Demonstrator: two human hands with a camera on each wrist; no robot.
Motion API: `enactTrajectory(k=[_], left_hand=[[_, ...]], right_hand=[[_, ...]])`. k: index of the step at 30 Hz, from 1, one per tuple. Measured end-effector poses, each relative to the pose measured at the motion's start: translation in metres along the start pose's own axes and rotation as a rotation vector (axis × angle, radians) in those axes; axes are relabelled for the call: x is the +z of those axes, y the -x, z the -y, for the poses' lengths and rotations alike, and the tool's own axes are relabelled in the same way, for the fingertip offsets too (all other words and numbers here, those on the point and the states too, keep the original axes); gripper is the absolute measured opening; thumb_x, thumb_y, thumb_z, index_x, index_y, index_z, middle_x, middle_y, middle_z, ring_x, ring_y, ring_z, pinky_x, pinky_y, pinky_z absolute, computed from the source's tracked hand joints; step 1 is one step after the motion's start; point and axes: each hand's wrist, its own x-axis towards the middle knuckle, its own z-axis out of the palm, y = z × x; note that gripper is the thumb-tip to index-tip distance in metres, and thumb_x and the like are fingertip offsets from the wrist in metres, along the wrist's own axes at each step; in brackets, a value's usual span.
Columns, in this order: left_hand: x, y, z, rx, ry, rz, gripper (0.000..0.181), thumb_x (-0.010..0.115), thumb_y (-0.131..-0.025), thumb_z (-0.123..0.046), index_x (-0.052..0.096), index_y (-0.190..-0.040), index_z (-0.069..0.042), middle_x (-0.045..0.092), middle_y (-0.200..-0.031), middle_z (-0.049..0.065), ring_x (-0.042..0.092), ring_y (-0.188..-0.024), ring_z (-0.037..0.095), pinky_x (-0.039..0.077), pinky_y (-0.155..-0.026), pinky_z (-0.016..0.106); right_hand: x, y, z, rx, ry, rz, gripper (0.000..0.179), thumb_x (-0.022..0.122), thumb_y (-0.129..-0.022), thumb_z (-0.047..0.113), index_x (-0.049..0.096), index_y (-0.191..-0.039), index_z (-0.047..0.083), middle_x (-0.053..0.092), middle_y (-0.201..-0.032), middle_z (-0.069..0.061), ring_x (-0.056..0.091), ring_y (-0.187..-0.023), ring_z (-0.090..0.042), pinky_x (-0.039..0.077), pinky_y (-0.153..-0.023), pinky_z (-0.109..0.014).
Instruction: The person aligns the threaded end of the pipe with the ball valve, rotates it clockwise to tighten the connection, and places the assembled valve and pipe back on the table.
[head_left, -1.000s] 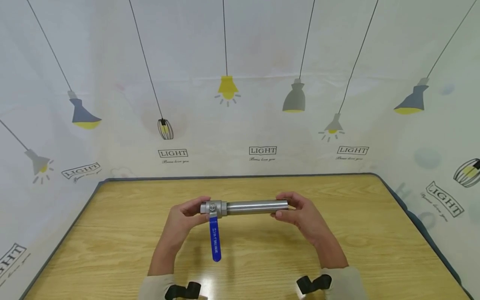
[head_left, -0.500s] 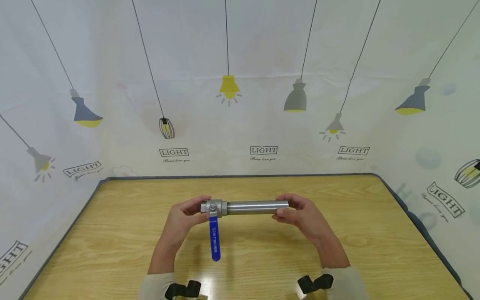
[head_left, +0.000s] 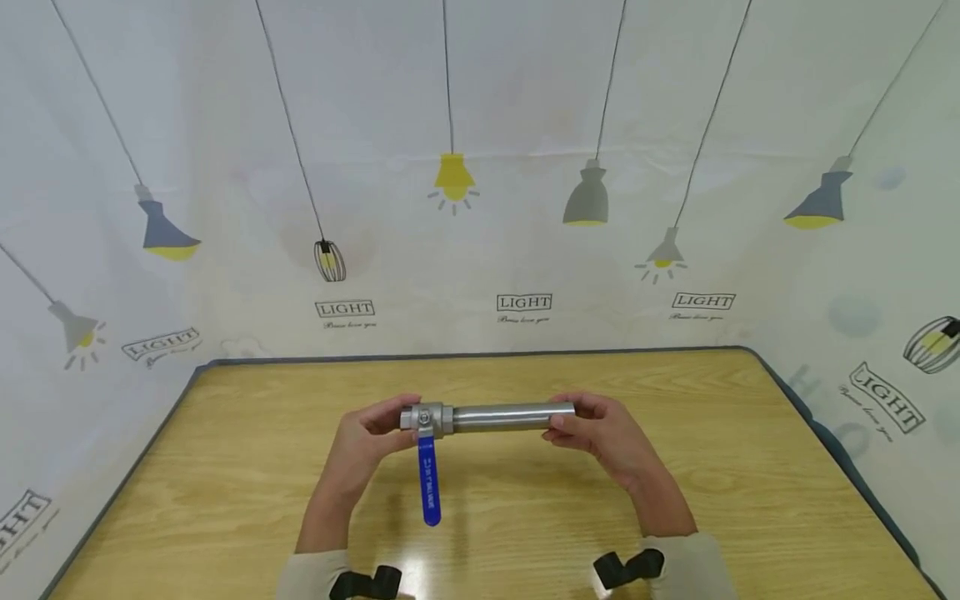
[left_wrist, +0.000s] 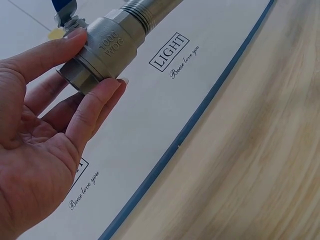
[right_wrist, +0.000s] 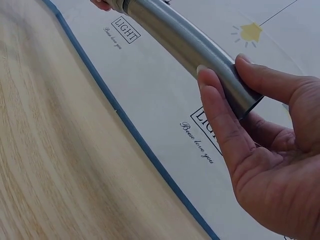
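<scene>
A steel ball valve (head_left: 431, 415) with a blue lever handle (head_left: 428, 482) is joined to a straight steel pipe (head_left: 506, 416), held level above the table. My left hand (head_left: 363, 437) pinches the valve's free end between thumb and fingers; in the left wrist view the valve body (left_wrist: 107, 47) carries raised lettering. At the other end, my right hand (head_left: 600, 433) grips the pipe, its thumb on the near side. The right wrist view shows the pipe's open end (right_wrist: 245, 100) between thumb and fingers. Threads (left_wrist: 140, 15) show where pipe and valve meet.
The wood-grain table (head_left: 480, 533) has a dark blue edge at its back and sides. A pale curtain (head_left: 420, 250) printed with lamps and the word LIGHT rises behind it. Black straps with small black devices (head_left: 628, 570) sit at both sleeves.
My right thumb has shifted from the pipe's lower edge up onto its near side. The valve, lever and left hand look nearly the same, apart from slight camera sway.
</scene>
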Motion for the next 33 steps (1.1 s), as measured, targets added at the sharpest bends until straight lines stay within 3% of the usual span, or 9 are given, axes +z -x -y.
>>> enactTrajectory(k=[11, 20, 28, 33], left_hand=[[0.0014, -0.0016, -0.0014, 0.011, -0.017, 0.003, 0.046, 0.078, -0.078, -0.006, 0.067, -0.122, -0.007, 0.067, -0.119, 0.014, 0.063, -0.106, 0.023, 0.055, -0.087, 0.032], [0.0020, -0.0001, -0.0009, 0.011, 0.003, 0.004, 0.046, 0.078, -0.078, -0.005, 0.067, -0.122, -0.006, 0.067, -0.119, 0.014, 0.063, -0.106, 0.022, 0.056, -0.087, 0.032], [0.0012, 0.0012, 0.0011, -0.003, -0.004, -0.011, 0.046, 0.077, -0.079, -0.003, 0.066, -0.124, -0.005, 0.067, -0.119, 0.014, 0.063, -0.105, 0.023, 0.056, -0.087, 0.032], [0.0045, -0.0009, -0.0011, -0.003, 0.013, -0.010, 0.046, 0.076, -0.079, -0.002, 0.066, -0.123, -0.006, 0.066, -0.120, 0.014, 0.063, -0.106, 0.023, 0.055, -0.087, 0.031]], right_hand=[[0.0020, 0.0011, 0.0039, 0.001, 0.018, -0.016, 0.047, 0.069, -0.086, -0.001, 0.050, -0.126, -0.016, 0.063, -0.105, -0.013, 0.071, -0.086, -0.021, 0.058, -0.083, -0.035], [0.0025, 0.0023, 0.0027, -0.028, 0.034, 0.018, 0.046, 0.070, -0.083, -0.005, 0.055, -0.125, 0.009, 0.058, -0.109, -0.017, 0.071, -0.092, -0.024, 0.058, -0.084, -0.034], [0.0046, 0.0014, 0.0000, -0.023, 0.016, 0.010, 0.039, 0.069, -0.083, -0.006, 0.055, -0.119, 0.000, 0.056, -0.111, -0.019, 0.071, -0.092, -0.025, 0.058, -0.084, -0.036], [0.0018, 0.0015, 0.0016, -0.036, 0.000, 0.006, 0.035, 0.069, -0.084, -0.007, 0.060, -0.116, 0.006, 0.051, -0.114, -0.023, 0.071, -0.092, -0.026, 0.057, -0.084, -0.036]])
